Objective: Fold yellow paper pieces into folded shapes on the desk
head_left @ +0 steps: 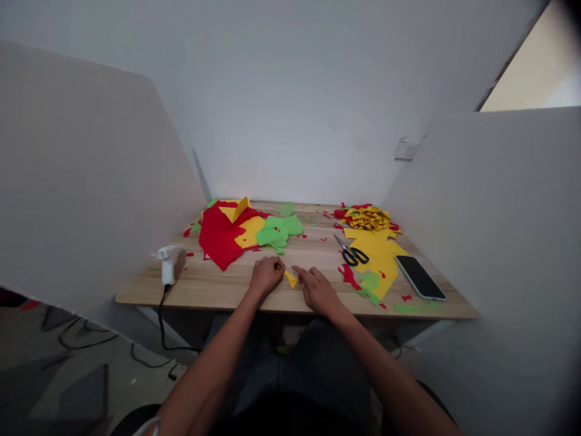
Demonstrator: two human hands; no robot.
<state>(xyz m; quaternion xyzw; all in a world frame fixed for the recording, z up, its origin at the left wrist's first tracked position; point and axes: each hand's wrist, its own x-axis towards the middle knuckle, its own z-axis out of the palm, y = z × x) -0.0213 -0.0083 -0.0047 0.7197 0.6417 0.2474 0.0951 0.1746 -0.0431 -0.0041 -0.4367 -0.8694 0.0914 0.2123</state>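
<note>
Near the front edge of the table, my left hand (267,276) has its fingers closed in a pinch at the upper end of a small folded yellow piece (291,280) of felt or paper. The piece narrows toward these fingers and widens toward me. My right hand (319,291) is just right of it, index finger stretched out toward the piece, other fingers loosely bent; it appears to hold nothing. Whether its thumb touches the piece is too small to tell. Scissors (352,252) with dark handles lie beyond my right hand.
Red sheets (221,237) and green scraps (278,232) lie at the back left. Flat yellow sheets (373,247), a pile of folded yellow pieces (368,218) and a phone (420,277) are on the right. A white corded device (167,266) stands left. Partitions flank the table (218,289).
</note>
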